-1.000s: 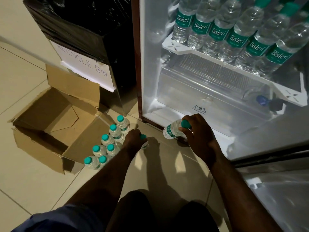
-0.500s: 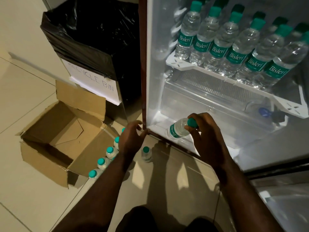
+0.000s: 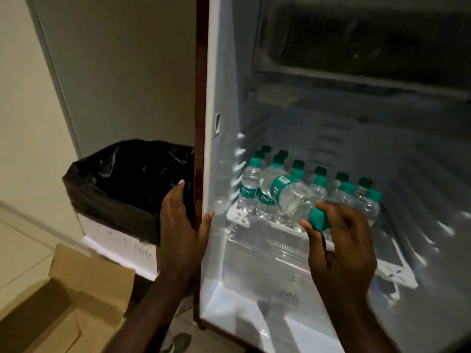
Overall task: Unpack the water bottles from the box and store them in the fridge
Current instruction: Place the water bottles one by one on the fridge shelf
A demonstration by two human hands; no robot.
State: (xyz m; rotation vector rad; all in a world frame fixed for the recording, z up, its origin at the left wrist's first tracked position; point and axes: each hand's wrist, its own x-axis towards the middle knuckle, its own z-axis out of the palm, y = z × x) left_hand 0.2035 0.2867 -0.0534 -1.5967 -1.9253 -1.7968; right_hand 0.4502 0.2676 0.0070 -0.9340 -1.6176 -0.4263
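A person's right hand is holding a water bottle by its green cap, fingers and thumb curled round the cap end, with the bottle lying tilted on its side and its base pointing toward the back left of the open fridge. The bottle is hanging in the air just in front of the rows of bottles that are standing upright on the white shelf, their green caps lined up and their green labels facing outward. The left hand is gripping the dark red front edge of the fridge's side wall, with the fingers lying along the outside and the thumb pressing the white inner face. Just beside that hand, a bin lined with a black bag is standing against the wall, a white paper sign stuck to its front. The cardboard box is sitting open on the tiled floor in the lower left corner, below the bin. A clear drawer is sitting under the shelf.
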